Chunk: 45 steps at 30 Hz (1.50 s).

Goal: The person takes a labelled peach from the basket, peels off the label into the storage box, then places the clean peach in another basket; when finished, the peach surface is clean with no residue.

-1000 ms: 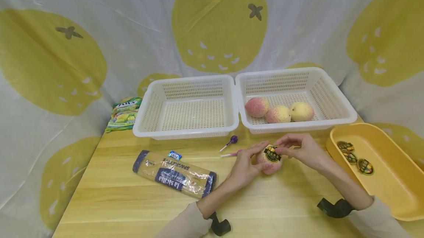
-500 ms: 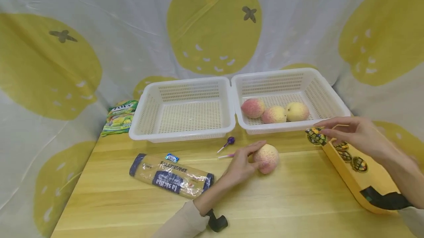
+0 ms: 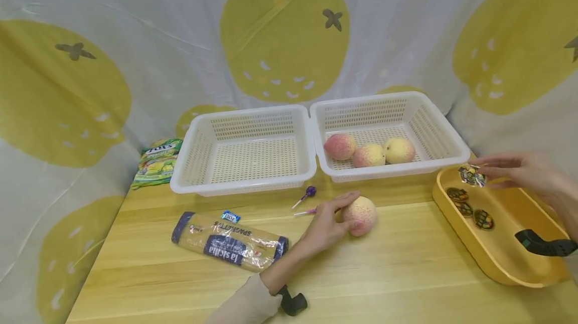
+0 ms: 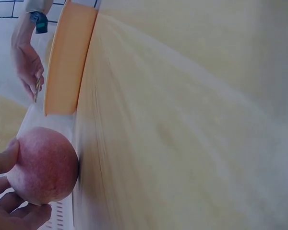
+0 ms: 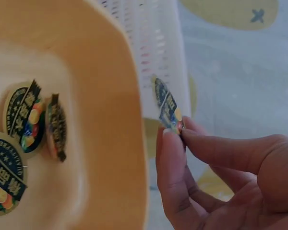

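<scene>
My left hand [image 3: 327, 226] grips a pink and yellow peach [image 3: 363, 216] on the wooden table, thumb on one side and fingers on the other. In the left wrist view the peach [image 4: 44, 165] shows its red side. Between thumb and fingertips my right hand [image 3: 519, 173] pinches a round black and gold fruit sticker [image 3: 471, 175], held above the far end of the yellow tub [image 3: 496, 269]. The right wrist view shows this sticker [image 5: 167, 104] nearly edge-on, beside the tub wall. Several similar stickers [image 3: 483, 219] lie inside the tub.
Two white baskets stand at the back; the right basket [image 3: 451, 138] holds 3 peaches [image 3: 369, 155], and the left basket [image 3: 244, 183] is beside it. Nearby lie a spaghetti pack [image 3: 230, 241], a small blue candy [image 3: 230, 216], two lollipops [image 3: 310, 191] and a green candy bag [image 3: 158, 163].
My right hand has lifted the sticker off the peach and carried it right, over the yellow tub. My left hand keeps holding the peach in place. The head view has shifted slightly.
</scene>
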Tool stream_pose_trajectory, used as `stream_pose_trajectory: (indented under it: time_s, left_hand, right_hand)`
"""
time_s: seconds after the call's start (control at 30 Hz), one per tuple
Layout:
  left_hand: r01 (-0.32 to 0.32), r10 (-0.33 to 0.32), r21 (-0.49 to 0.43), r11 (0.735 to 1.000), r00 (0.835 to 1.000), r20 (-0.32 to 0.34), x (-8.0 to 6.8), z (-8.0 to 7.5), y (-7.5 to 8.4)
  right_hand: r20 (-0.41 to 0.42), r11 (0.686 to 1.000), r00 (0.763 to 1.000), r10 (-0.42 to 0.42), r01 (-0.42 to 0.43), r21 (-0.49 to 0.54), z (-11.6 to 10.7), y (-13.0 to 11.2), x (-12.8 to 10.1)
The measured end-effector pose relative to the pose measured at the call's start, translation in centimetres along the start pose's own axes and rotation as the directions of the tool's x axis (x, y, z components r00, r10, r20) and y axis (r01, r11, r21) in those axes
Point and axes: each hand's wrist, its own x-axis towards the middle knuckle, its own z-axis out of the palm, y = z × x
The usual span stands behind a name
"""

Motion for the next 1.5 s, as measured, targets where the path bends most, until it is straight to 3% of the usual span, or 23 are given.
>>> stream_pose_trajectory:
  time_s: [0.17,0.27,0.57,0.73,1.07,1.2,1.37,1.43,1.5]
  left_hand:
    - [-0.001,0.001,-0.011,1.000,1.000,0.000,0.0,-0.1,-0.1]
    - [-0.004,0.004,-0.015,1.000,1.000,0.001,-0.1,-0.1,-0.2]
    - [-0.016,0.016,-0.013,1.000,1.000,0.013,0.1,-0.2,0.0]
    - [-0.010,0.010,-0.004,1.000,1.000,0.014,0.2,-0.2,0.0]
    - [-0.017,0.017,0.004,1.000,1.000,0.019,0.2,-0.3,-0.1]
    - [-0.017,0.017,0.012,1.000,1.000,0.017,0.2,-0.3,-0.2]
    - [-0.020,0.020,0.014,1.000,1.000,0.018,0.2,-0.3,-0.3]
    - [-0.022,0.022,0.010,1.000,1.000,0.020,0.2,-0.2,-0.4]
    - [-0.023,0.023,0.004,1.000,1.000,0.021,0.1,-0.2,-0.4]
  right_hand:
    - [0.126,0.992,0.992,-0.018,0.002,0.126,-0.1,2.4,1.5]
    - [0.159,0.985,0.987,-0.028,0.000,0.173,0.0,3.4,2.0]
    - [0.188,0.969,0.981,-0.056,0.007,0.247,0.5,4.3,2.3]
    - [0.183,0.968,0.983,0.017,-0.062,0.244,0.8,4.3,2.5]
    - [0.178,0.991,0.982,0.063,-0.083,0.109,1.2,4.1,2.8]
    - [0.170,0.998,0.984,0.053,-0.046,-0.042,1.4,3.6,2.7]
    - [0.163,0.946,0.986,0.014,0.040,-0.321,0.5,1.5,1.8]
    - [0.156,0.929,0.988,0.004,0.054,-0.367,-0.3,0.4,1.7]
    - [0.118,0.931,0.993,-0.006,0.048,-0.363,-1.0,-0.8,2.0]
